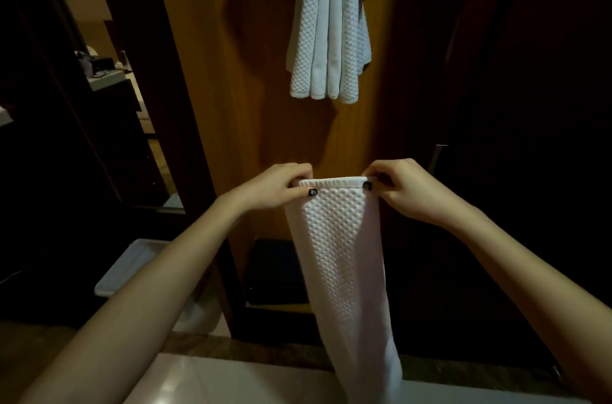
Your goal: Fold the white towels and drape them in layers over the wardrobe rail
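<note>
Towel (pixel 341 254), white, folded into a narrow strip, hanging lengthwise with its top corners pinched between the fingers of the left hand (pixel 278 186) and right hand (pixel 404 188), lower end reaching the pale counter (pixel 231 380); hung towels (pixel 328 39) layered above, before a wooden wardrobe panel (pixel 258 72).

Only 1 view: a wide-angle head camera faced forward and down along both forearms, close to the left hand (pixel 278 186) and right hand (pixel 402 190) pinching the held towel (pixel 341 254), with hung towels (pixel 328 39) before the wardrobe panel (pixel 251 72) farther ahead, at top.
</note>
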The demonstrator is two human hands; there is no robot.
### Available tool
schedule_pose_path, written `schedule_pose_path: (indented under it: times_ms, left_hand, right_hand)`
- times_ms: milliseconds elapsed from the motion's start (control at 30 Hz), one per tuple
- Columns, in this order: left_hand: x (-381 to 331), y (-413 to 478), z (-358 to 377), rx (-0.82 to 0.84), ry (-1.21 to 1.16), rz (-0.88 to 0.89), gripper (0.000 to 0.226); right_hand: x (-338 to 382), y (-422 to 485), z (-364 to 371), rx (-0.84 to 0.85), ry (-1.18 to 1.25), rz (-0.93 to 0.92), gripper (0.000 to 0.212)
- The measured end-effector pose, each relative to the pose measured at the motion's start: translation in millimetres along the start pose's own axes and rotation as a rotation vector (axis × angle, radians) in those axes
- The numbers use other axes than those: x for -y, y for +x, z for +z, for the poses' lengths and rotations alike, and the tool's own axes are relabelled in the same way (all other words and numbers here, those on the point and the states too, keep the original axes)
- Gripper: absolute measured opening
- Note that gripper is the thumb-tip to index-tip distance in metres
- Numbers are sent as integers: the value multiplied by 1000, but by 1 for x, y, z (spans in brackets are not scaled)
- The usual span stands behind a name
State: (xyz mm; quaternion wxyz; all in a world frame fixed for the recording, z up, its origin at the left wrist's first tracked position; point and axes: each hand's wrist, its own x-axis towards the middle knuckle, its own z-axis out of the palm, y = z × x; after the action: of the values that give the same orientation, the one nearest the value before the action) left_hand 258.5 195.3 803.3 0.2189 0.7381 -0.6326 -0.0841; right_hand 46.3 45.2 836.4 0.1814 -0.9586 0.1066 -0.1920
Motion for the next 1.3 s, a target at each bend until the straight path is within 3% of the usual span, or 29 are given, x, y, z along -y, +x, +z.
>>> schedule_pose_path:
  times_ms: [267, 367, 500, 667, 867, 967, 1167, 1267, 1300]
  left_hand:
    - [-33, -1, -6, -236, -316, 150, 18]
    - [-43, 1, -10, -217, -411, 157, 17]
    - [-54, 3, -21, -197, -477, 182, 33]
    - [-55, -5, -40, -151, -488, 150, 37]
    - [-49, -17, -56, -179, -424, 72, 46]
    - [-49, -23, -59, -256, -406, 55, 42]
    - [-47, -32, -61, -476, -431, 78, 27]
    - [-46, -32, -57, -614, -466, 82, 20]
    - [-47, -33, -54, -614, -498, 85, 30]
  right_hand:
    - [-18, -5, -25, -86, -10, 19, 16]
    - [-24, 2, -31, -12, 97, -5, 10]
    - [-21, 17, -33, 94, 208, -49, 10]
    - [-12, 26, -28, 96, 242, -143, 6]
    - [15, 35, -31, 136, 217, -193, 21]
    - [24, 39, -34, 107, 196, -169, 12]
    - [40, 40, -41, 21, 134, -202, 25]
    - [45, 39, -42, -18, 340, -225, 31]
    - [46, 39, -44, -12, 403, -220, 34]
